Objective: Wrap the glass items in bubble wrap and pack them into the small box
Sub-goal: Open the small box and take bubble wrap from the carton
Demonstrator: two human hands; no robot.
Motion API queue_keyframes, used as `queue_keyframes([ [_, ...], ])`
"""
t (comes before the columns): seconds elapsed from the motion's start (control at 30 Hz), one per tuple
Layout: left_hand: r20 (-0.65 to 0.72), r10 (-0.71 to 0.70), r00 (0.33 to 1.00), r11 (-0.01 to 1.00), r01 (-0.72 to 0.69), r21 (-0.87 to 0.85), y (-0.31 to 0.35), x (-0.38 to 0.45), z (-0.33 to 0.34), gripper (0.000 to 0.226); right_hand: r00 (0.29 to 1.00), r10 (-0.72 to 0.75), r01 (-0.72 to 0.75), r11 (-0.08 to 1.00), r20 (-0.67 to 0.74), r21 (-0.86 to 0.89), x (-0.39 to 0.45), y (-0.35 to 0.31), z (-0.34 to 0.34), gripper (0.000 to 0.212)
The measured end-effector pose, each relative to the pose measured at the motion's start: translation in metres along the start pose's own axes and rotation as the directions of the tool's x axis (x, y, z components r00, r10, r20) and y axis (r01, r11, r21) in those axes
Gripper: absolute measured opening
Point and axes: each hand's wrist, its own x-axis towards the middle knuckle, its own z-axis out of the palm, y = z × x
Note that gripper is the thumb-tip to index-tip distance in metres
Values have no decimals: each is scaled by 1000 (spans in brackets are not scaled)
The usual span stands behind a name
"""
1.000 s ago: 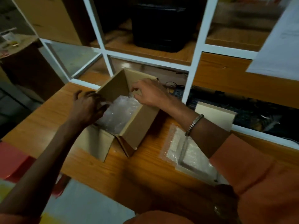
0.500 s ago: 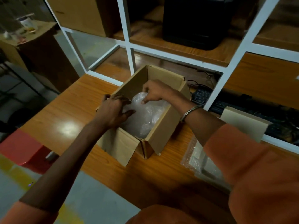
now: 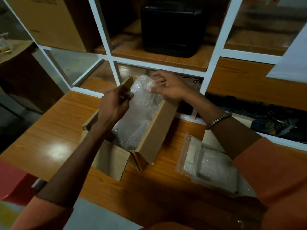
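A small open cardboard box (image 3: 154, 130) stands on the wooden table, its flaps folded out. A bubble-wrapped bundle (image 3: 141, 103) stands in it, its top sticking up above the far rim. My left hand (image 3: 114, 105) pinches the wrap's left edge near the top. My right hand (image 3: 169, 87) holds the wrap's upper right side with fingers partly spread. More bubble wrap fills the box bottom (image 3: 131, 135). What is inside the wrap is hidden.
To the right on the table lies a flat pile of bubble wrap (image 3: 207, 165) over cardboard. A white-framed shelf (image 3: 214, 58) rises behind the box, holding a black device (image 3: 172, 27) and a large carton (image 3: 49, 22). A red object (image 3: 11, 180) sits at the lower left.
Both hands were pressing low inside the box; they have risen and now grip the top of the wrapped bundle, which stands higher above the rim. The camera has moved closer.
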Motion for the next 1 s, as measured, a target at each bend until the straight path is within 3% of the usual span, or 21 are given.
queue_keyframes([
  [0.1, -58, -63, 996, 998, 63, -15, -3, -3, -4, 28, 995, 65, -51, 984, 73, -169, -3, -4, 16, 119],
  [0.13, -71, -82, 994, 997, 81, -15, -3, -5, -7, 29, 996, 61, -46, 971, 60, -237, -3, -3, 24, 123],
  [0.17, -73, -94, 993, 996, 94, -10, -4, -7, -9, 30, 999, 29, -23, 963, 19, -268, 0, 0, 33, 112],
  [0.27, -14, -114, 993, 993, 114, 22, -14, -12, -17, 32, 978, -107, 72, 978, -178, -193, 5, 4, 44, 28],
  [0.3, 16, -105, 994, 993, 104, 47, -20, -14, -20, 30, 969, -123, 86, 981, -213, -176, 7, 0, 43, 18],
  [0.43, 150, -88, 985, 981, 60, 183, -43, -23, -27, 19, 957, -138, 120, 989, -256, -86, 15, -17, 18, 20],
  [0.6, 271, -92, 958, 950, 2, 313, -53, -32, -20, 37, 899, 27, 58, 982, -437, 181, 24, -24, -35, 16],
  [0.73, 139, 23, 990, 999, -28, 40, -14, -19, -18, 74, 924, 5, 59, 986, -382, 157, 14, -18, -50, 24],
  [0.87, -2, 144, 990, 969, -142, -203, 41, 6, -17, 82, 981, -54, 64, 997, -186, 47, -8, -19, -63, 15],
  [1.0, 102, 375, 921, 915, -350, -200, 88, 25, -4, 88, 999, -30, 32, 996, 28, -87, -45, -23, -89, 19],
])
